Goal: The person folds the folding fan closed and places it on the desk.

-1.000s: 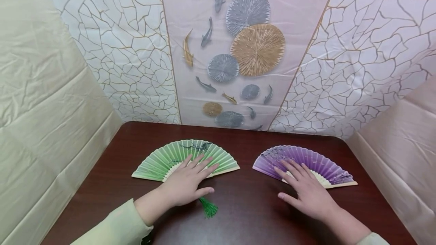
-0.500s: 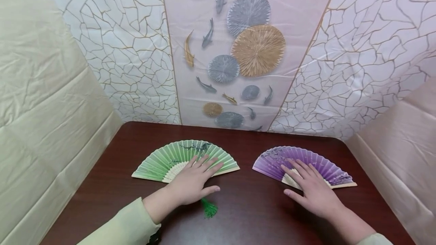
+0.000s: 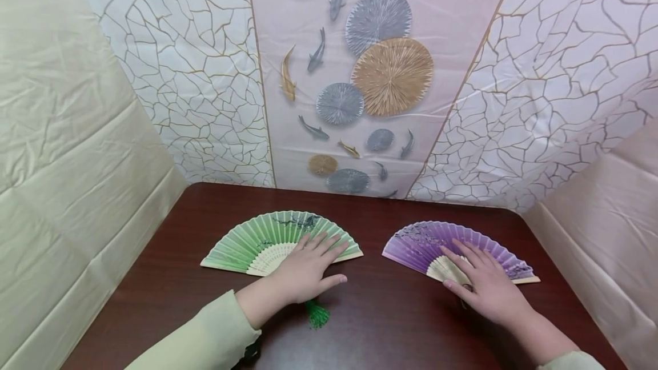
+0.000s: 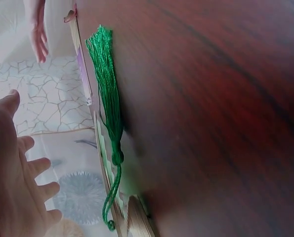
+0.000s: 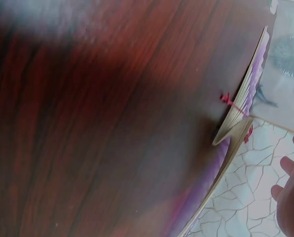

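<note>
A green folding fan [image 3: 239,244] lies spread on the dark wooden table, with dark branch prints and pale ribs. Over its right half is my left hand [image 3: 305,276], fingers straight and spread, hiding its pivot. In the left wrist view a gap shows between this hand [image 4: 11,168] and the green tassel [image 4: 105,79] on the tabletop. A purple folding fan [image 3: 411,241] lies spread to the right. My right hand [image 3: 490,287] hovers above its right part, fingers extended. The right wrist view shows a red knotted cord [image 5: 227,98] at that fan's ribs.
The brown table [image 3: 370,324] ends against a patterned cloth backdrop [image 3: 390,79] with fish and round leaf prints. Beige cloth walls stand at the left [image 3: 61,159] and right [image 3: 606,204]. A strip of tabletop separates the two fans.
Both hands have drifted to the right above the fans, uncovering more of the pale ribs of each. The fans have stayed in place on the table.
</note>
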### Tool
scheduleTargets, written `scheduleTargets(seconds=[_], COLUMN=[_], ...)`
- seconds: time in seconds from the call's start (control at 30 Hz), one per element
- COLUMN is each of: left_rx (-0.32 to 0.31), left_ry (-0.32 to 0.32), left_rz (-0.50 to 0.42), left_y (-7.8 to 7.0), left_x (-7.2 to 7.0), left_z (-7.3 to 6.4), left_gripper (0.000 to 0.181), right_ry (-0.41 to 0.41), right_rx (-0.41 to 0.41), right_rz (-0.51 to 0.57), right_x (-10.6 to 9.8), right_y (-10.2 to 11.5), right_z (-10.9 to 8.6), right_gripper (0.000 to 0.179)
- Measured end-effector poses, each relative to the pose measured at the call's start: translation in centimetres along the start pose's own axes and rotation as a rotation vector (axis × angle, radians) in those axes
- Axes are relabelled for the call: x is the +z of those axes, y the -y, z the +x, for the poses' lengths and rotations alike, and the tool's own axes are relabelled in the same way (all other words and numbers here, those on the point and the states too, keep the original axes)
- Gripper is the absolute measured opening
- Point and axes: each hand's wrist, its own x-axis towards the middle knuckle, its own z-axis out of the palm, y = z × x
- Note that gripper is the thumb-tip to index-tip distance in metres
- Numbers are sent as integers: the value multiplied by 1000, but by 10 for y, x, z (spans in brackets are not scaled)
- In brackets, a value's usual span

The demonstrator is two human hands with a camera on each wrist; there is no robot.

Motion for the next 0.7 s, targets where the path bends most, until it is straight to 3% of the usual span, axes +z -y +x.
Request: scheduleTargets(seconds=[0.7], left_rx=[-45], left_ry=[11], left_rz=[39], left_y=[-9], left_x=[6], left_z=[16], left_gripper=[71], right_ry=[-9], right_rx=[38], right_rz=[-6], right_x=[-3], right_y=[-29], right_z=[-8], right_gripper=[67])
